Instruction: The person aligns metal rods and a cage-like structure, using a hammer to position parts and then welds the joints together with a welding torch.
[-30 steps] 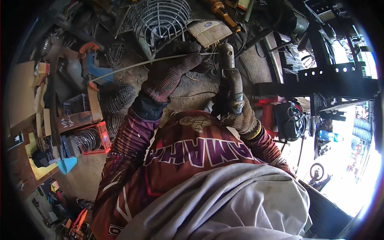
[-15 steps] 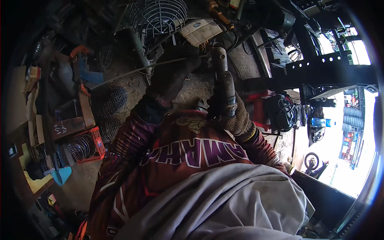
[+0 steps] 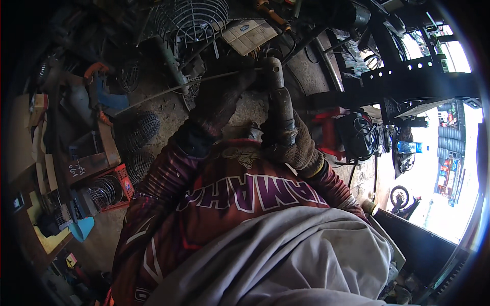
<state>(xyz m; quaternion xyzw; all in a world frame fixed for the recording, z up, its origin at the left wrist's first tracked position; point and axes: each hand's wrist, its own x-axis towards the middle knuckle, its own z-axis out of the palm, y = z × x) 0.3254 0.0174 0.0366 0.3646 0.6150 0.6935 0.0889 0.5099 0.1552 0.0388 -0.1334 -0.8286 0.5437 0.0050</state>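
right hand (image 3: 302, 152) holds metal tool (image 3: 282, 108); purple lettering (image 3: 270, 194) spans shirt (image 3: 209, 224)

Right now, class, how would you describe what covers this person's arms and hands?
The left hand wears a dark, reddish glove, with a black cuff at the wrist. The right hand wears a brown knitted glove with yellowish edging. The left sleeve and right sleeve are maroon with purple; pale lines mark the left.
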